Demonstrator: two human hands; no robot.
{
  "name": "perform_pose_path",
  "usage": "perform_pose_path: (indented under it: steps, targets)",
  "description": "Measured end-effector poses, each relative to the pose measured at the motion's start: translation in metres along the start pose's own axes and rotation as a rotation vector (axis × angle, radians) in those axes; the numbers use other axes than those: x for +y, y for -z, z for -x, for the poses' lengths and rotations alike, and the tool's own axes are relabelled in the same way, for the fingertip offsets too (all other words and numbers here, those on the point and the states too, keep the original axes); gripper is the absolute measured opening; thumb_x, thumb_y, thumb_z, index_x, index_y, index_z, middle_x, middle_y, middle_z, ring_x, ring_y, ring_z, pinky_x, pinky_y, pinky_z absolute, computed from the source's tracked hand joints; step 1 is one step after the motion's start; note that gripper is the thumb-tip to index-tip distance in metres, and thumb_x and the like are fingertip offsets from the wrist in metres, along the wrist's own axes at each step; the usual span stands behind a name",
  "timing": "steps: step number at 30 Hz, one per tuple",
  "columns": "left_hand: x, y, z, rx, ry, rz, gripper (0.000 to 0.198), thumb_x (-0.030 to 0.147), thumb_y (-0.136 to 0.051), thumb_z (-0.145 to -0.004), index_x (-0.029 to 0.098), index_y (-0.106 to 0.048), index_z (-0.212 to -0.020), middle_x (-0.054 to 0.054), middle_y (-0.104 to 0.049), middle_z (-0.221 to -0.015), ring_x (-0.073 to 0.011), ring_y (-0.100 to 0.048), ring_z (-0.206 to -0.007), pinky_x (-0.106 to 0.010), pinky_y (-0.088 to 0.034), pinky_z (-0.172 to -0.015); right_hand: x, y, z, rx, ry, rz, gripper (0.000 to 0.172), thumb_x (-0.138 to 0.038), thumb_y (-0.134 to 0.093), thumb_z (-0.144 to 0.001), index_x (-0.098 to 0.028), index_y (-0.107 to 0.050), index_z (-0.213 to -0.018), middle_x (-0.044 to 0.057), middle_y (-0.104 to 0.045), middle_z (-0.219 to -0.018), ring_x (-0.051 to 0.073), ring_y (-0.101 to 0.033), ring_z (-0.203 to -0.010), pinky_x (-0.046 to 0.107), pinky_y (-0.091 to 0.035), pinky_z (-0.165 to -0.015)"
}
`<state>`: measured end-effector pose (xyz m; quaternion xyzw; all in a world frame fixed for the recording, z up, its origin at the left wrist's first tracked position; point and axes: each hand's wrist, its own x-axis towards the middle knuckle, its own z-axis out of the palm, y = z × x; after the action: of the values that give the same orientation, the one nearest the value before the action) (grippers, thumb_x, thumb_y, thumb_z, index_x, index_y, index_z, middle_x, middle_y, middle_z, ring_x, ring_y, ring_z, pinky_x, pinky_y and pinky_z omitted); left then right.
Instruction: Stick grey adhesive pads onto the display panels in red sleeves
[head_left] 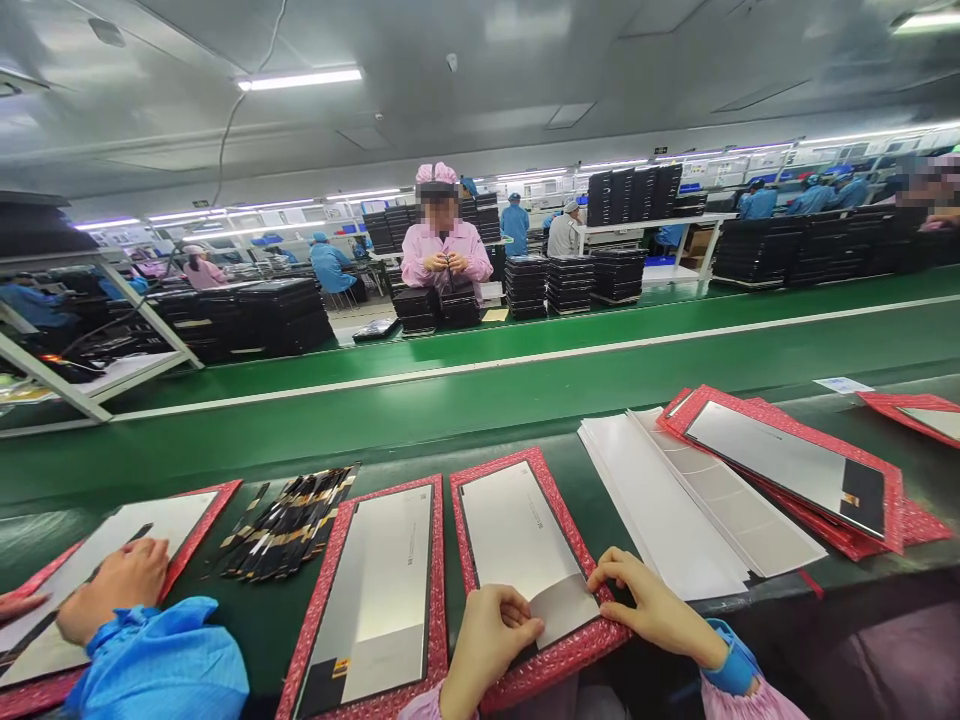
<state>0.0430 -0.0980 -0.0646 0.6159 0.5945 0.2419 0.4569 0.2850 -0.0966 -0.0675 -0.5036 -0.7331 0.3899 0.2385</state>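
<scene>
A silver-backed display panel (510, 520) lies on a red bubble-wrap sheet (541, 468) in front of me. Across the panel's near end is a small grey rectangular sheet (564, 606), slightly bowed. My left hand (491, 630) pinches its left edge between thumb and curled fingers. At its right edge, my right hand (649, 605) is closed, thumb and forefinger on the corner above the red wrap. Just left rests a second display panel (390, 560), with a black section and a gold connector at its near end.
On the left, a co-worker's blue sleeve (165, 660) and hand reach over another panel. Black flex strips (289, 525) lie in a pile. To the right are white sheets (652, 500) and stacked wrapped panels (780, 465). A person in pink (448, 245) stands across the green conveyor (360, 400).
</scene>
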Motion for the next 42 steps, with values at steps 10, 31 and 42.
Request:
perform_pose_path:
  steps: [10,31,42]
  targets:
    - [0.001,-0.003,0.003,0.012,0.008,-0.006,0.010,0.020,-0.063,-0.057,0.011,-0.064,-0.062,-0.005,-0.066,-0.060,-0.0153,-0.061,-0.055,-0.019,-0.045,-0.050,0.000,0.001,0.000,-0.006,-0.009,0.014,0.017,-0.017,-0.055,-0.072,-0.025,-0.058,-0.088,-0.001,-0.052,-0.091,0.015,-0.046,-0.083,0.027,-0.037,-0.074]
    - [0.028,0.079,0.005,-0.049,-0.104,-0.132,0.014,0.029,-0.067,-0.059,0.016,-0.067,-0.062,-0.004,-0.068,-0.068,-0.0198,-0.062,-0.077,-0.025,-0.047,-0.066,-0.004,0.001,0.000,0.004,-0.007,0.026,0.018,-0.016,-0.053,-0.071,-0.024,-0.058,-0.087,0.000,-0.052,-0.090,0.015,-0.047,-0.083,0.027,-0.038,-0.073]
    - [-0.004,0.133,-0.023,-0.204,-0.374,-0.191,0.020,0.021,-0.061,-0.065,0.023,-0.057,-0.045,0.003,-0.061,-0.056,-0.0154,-0.061,-0.076,-0.031,-0.035,-0.092,-0.008,0.002,0.001,0.010,-0.009,0.009,0.019,-0.015,-0.052,-0.071,-0.023,-0.058,-0.087,0.000,-0.053,-0.090,0.016,-0.049,-0.084,0.028,-0.038,-0.075]
